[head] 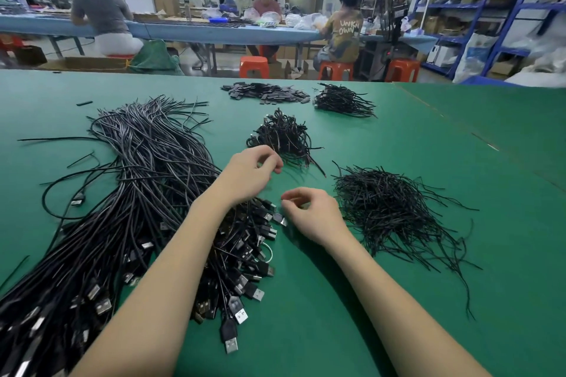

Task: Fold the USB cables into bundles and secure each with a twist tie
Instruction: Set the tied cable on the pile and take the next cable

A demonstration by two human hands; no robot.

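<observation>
Both forearms reach in over the green worktop (459, 138). Left hand (248, 174) hovers with fingers loosely curled, its grip holding nothing I can make out. Right hand (309, 214) pinches thumb to forefinger; what it holds, if anything, is too small to tell. Loose cables (147, 180) sprawl under the left forearm, plugs (245, 291) nearest. Ties (395, 211) lie just right of the right hand. Bundles (284, 135) sit beyond the left hand.
</observation>
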